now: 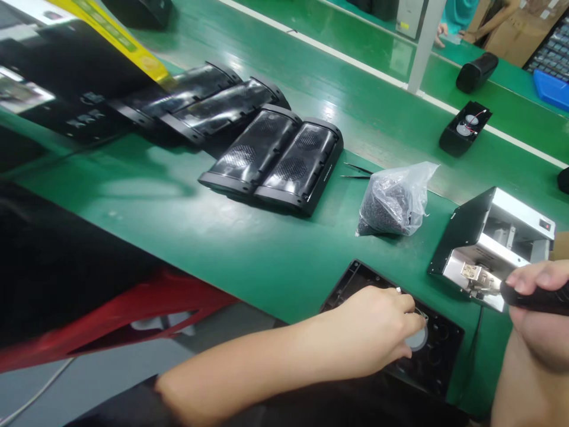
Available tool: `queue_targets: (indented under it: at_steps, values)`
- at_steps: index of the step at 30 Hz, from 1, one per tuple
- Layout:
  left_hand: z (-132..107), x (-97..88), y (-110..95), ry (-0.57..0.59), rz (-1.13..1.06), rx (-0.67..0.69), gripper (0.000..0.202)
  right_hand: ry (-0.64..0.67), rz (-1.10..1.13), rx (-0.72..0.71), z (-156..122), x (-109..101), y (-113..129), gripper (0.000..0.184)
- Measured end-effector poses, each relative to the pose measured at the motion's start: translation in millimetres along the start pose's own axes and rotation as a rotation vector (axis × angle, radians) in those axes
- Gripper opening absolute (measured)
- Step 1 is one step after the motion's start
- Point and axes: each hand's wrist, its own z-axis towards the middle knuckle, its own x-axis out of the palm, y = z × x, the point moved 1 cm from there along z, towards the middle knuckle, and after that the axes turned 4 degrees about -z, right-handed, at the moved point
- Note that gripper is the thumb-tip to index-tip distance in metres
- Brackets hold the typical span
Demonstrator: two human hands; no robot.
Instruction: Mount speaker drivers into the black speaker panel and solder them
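My left hand (382, 332) reaches over a black plastic speaker housing (438, 367) lying at the table's near edge. Its fingers are curled at a round grey speaker driver (418, 339) in the housing; the fingertips are partly hidden. At the right edge, my right hand (540, 320) is wrapped around a black electric screwdriver (540, 298). The tool's tip is at the metal front of a black and silver screw feeder (475, 249). A clear plastic bag (393, 201) of small dark parts, probably screws, lies behind the housing.
Several black speaker covers (271, 154) lie on the green table (178, 219). Black tweezers (358, 172) lie beside the bag. Further back are an open housing with wired drivers (466, 127), a blue tray (551, 89) and another person's hand (440, 34). A red stool (178, 302) stands below the table.
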Motion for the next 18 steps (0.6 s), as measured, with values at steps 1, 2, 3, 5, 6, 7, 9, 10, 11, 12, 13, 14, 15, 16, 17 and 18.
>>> queue_targets:
  at_steps: [1,2,3,5,6,7,9,10,11,12,13,14,15,16,17,18]
  values:
    - [0.2,0.1,0.1,0.004,0.000,-0.002,0.036,-0.004,0.035,0.007,0.4,1.3,-0.5,0.073]
    - [0.4,0.3,0.3,0.009,0.000,-0.004,0.037,-0.002,0.049,0.012,0.6,3.2,-0.3,0.080]
    - [0.7,0.4,0.4,0.016,-0.001,-0.007,0.037,0.016,0.052,0.018,0.5,5.6,0.5,0.084]
    - [1.2,0.5,0.6,0.026,-0.001,-0.009,0.037,0.018,0.052,0.012,-0.4,9.3,3.2,0.083]
    - [1.3,0.5,0.7,0.028,-0.002,-0.009,0.038,-0.010,0.055,0.005,-0.9,9.7,4.5,0.079]
    - [1.5,0.5,0.7,0.027,-0.001,-0.008,0.038,-0.042,0.058,-0.003,-1.4,9.0,5.4,0.075]
    - [1.6,0.5,0.9,0.027,-0.002,-0.006,0.038,-0.036,0.070,0.000,-1.1,5.1,5.1,0.065]
    - [1.6,0.4,0.9,0.029,-0.003,-0.007,0.037,-0.018,0.055,-0.012,-0.2,1.9,4.0,0.062]
    - [1.6,0.4,1.0,0.033,-0.005,-0.007,0.038,0.031,0.022,-0.029,1.3,-1.6,2.3,0.060]
    - [1.6,0.2,1.0,0.037,-0.006,-0.007,0.038,0.077,-0.027,-0.052,3.3,-5.4,0.1,0.060]
    - [1.6,0.1,1.0,0.042,-0.010,-0.008,0.038,0.133,-0.086,-0.071,5.7,-9.1,-2.6,0.062]
    - [1.6,0.0,1.0,0.048,-0.012,-0.008,0.038,0.183,-0.136,-0.081,8.2,-12.4,-5.5,0.067]
    - [1.7,-0.2,0.9,0.055,-0.014,-0.008,0.038,0.251,-0.169,-0.079,10.8,-15.1,-8.5,0.070]
    - [1.9,-0.3,0.9,0.064,-0.014,-0.009,0.038,0.333,-0.182,-0.050,13.1,-16.8,-11.5,0.072]
    - [2.1,-0.5,0.8,0.073,-0.015,-0.012,0.038,0.390,-0.174,-0.019,15.2,-17.8,-13.9,0.071]
    - [2.4,-0.8,0.7,0.080,-0.016,-0.014,0.037,0.441,-0.162,0.013,16.8,-17.9,-15.5,0.070]
